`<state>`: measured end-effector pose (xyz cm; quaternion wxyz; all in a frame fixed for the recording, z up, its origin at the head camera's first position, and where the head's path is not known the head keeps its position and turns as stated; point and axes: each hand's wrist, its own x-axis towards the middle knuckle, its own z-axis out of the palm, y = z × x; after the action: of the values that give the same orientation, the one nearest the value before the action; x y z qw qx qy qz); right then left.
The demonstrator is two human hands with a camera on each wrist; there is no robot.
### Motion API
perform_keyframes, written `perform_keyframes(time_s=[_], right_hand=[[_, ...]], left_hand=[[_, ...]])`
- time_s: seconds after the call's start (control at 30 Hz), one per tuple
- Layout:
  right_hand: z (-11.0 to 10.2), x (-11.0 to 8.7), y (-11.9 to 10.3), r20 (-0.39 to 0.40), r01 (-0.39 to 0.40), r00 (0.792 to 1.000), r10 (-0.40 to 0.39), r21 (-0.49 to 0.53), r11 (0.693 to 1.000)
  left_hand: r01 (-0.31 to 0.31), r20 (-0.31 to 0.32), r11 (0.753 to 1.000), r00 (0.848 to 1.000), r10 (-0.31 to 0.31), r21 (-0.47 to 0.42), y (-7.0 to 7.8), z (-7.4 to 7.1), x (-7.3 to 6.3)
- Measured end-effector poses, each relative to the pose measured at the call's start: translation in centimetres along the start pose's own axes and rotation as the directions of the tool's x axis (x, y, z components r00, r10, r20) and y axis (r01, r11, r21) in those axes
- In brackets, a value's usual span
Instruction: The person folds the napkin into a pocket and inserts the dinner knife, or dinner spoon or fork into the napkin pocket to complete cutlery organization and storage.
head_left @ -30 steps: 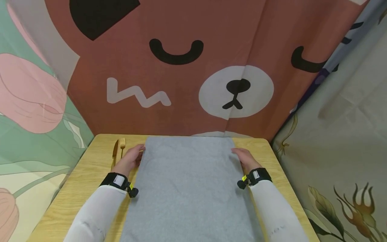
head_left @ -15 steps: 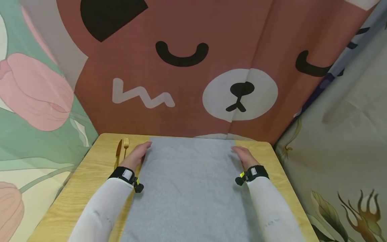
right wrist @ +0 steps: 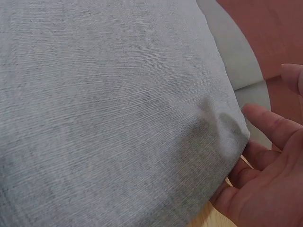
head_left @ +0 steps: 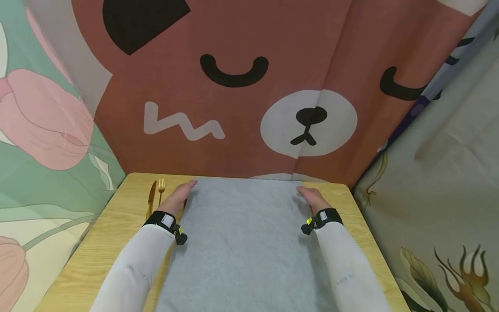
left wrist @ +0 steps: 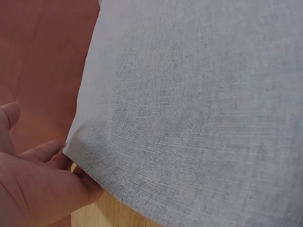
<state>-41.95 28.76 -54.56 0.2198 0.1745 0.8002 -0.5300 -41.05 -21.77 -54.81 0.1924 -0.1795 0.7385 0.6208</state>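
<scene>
A grey cloth (head_left: pixel 245 242) lies over the wooden table, its far edge at the back of the tabletop. At its far left corner is my left hand (head_left: pixel 176 200). In the left wrist view the fingers (left wrist: pixel 75 189) touch the corner's edge, some tips hidden under it, while the thumb stands apart from the cloth. My right hand (head_left: pixel 315 200) is at the far right corner. Seen from the right wrist, the fingers (right wrist: pixel 270 123) touch that corner, several tips tucked behind the edge, and the thumb is held away from it.
A gold knife (head_left: pixel 151 195) and a gold fork (head_left: pixel 161 187) lie left of my left hand on the wooden table (head_left: pixel 93 255). Behind the table hangs a brown bear-print curtain (head_left: pixel 234 143). Patterned fabric (head_left: pixel 440 182) hangs at the right side, and more at the left.
Both hands have moved slightly forward along the cloth's side edges to its far corners. The head view has shifted a little. The knife and fork stay in place.
</scene>
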Motion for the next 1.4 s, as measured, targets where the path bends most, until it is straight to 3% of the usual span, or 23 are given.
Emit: perform_keyframes(time_s=[0.3,0.57,0.8,0.97,1.2,1.4], right_hand=[[0.4,0.0,-0.9,-0.038,0.012,0.999,-0.012,-0.021,1.0],[0.5,0.3,-1.0,-0.052,0.032,0.998,-0.036,-0.069,0.997],[0.6,1.9,-0.3,-0.066,0.066,0.996,-0.066,0.008,0.998],[0.9,1.8,-0.6,-0.077,0.07,0.995,-0.069,0.009,0.998],[1.0,1.7,-0.5,-0.106,0.098,0.99,-0.095,0.024,0.995],[1.0,1.5,-0.4,-0.213,0.159,0.966,-0.148,0.04,0.986]], left_hand=[[-0.014,-0.009,1.0,1.0,0.014,-0.013,0.3,0.2,0.1],[-0.019,0.023,1.0,1.0,0.019,0.004,0.7,0.4,0.6],[-0.027,0.018,1.0,0.999,0.027,-0.011,0.8,0.4,1.1],[-0.023,0.01,1.0,1.0,0.023,0.0,0.7,0.3,1.5],[-0.104,-0.086,0.994,0.991,0.1,-0.036,0.3,0.3,1.3],[-0.19,-0.248,0.981,0.953,0.174,-0.046,0.3,0.6,1.3]])
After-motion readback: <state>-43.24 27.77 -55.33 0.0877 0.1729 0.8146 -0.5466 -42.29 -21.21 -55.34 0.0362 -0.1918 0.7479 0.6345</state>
